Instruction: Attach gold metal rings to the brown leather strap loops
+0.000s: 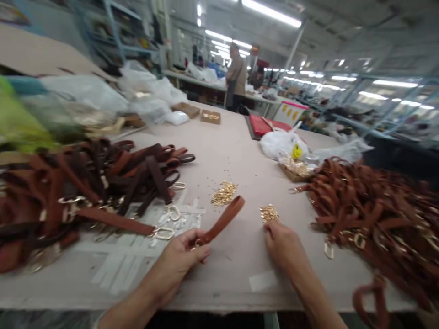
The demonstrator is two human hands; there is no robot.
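My left hand (pixel 183 260) is closed around the lower end of a brown leather strap (pixel 224 220), whose looped end points up and to the right. A bit of gold metal shows at the held end. My right hand (pixel 283 244) has its fingers together at the near edge of a small pile of gold metal pieces (pixel 269 213); whatever they pinch is hidden. Beyond the strap lies a larger pile of gold pieces (pixel 224 193), with tiny dark bits scattered around it.
Heaped brown straps with metal rings (pixel 144 183) cover the left side; another strap heap (pixel 363 201) fills the right. Farther back are a small box (pixel 210 117), a white plastic bag (pixel 281 144) and a red item (pixel 269 124). A person (pixel 236 77) stands beyond the table (pixel 219 292).
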